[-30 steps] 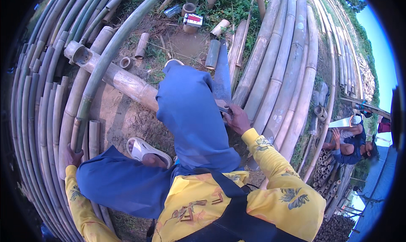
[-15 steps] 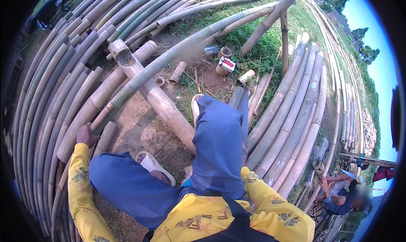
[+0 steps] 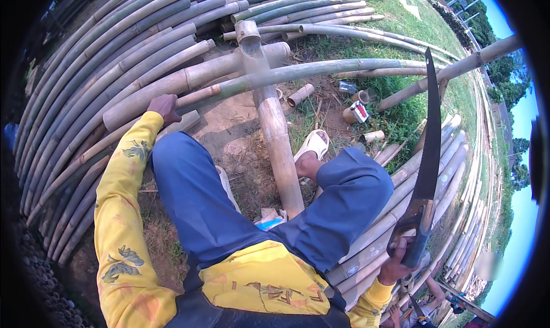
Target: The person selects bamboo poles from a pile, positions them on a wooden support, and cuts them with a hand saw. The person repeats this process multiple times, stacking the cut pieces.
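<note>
My right hand [image 3: 396, 260] grips the handle of a curved saw [image 3: 431, 150], its dark blade pointing up at the right of the view. My left hand [image 3: 162, 107] rests on a long green bamboo pole [image 3: 298, 73] that runs across the ground toward the right. A thick tan bamboo pole [image 3: 275, 127] lies under the green one and runs between my knees in blue trousers. My yellow sleeves come in from the lower edge. My foot in a white sandal [image 3: 312, 144] stands beside the tan pole.
Stacks of long bamboo poles [image 3: 103, 59] curve around the left and top, with more [image 3: 401, 202] at the right. Short cut bamboo pieces [image 3: 301, 95] and a small box [image 3: 360, 111] lie on dirt and grass. Another person [image 3: 424, 305] crouches at the lower right.
The view has swung so the poles now lie further left. My right hand has lifted the saw up at the right. My left hand has moved onto the green pole.
</note>
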The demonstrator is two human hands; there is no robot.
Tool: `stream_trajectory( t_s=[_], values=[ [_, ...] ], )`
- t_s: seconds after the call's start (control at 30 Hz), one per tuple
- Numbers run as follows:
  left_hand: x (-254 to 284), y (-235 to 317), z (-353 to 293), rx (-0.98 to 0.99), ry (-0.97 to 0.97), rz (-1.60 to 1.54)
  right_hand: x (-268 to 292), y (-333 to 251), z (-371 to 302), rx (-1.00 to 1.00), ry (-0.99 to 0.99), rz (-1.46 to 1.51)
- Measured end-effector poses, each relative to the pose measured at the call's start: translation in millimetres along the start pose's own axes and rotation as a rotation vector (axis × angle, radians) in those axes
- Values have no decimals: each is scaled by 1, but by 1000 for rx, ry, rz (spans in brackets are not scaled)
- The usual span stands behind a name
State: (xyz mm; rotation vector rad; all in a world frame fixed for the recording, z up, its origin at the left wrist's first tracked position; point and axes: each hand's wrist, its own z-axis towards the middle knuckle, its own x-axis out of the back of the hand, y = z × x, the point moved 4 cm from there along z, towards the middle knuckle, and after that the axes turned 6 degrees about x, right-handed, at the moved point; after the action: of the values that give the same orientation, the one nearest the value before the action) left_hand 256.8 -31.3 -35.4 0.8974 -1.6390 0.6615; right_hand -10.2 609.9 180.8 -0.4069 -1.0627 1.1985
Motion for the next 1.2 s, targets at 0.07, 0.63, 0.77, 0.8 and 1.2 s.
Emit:
stream_trajectory(
  t_s=[0.07, 0.63, 0.77, 0.8, 1.2],
  values=[
    [4, 8, 1, -3, 7, 5, -32, -29, 26, 86, -67, 128],
    [-3, 61, 36, -110, -26, -62, -319, -2, -31, -97, -631, 525],
    [-5, 58, 34, -121, -25, -57, -327, 12, -38, -44, -778, 436],
    [-8, 56, 37, -95, -67, -41, -328, -1, -33, 164, -669, 453],
    [-8, 68, 33, -17, -59, -4, -359, 22, -31, -68, -894, 580]
  ],
)
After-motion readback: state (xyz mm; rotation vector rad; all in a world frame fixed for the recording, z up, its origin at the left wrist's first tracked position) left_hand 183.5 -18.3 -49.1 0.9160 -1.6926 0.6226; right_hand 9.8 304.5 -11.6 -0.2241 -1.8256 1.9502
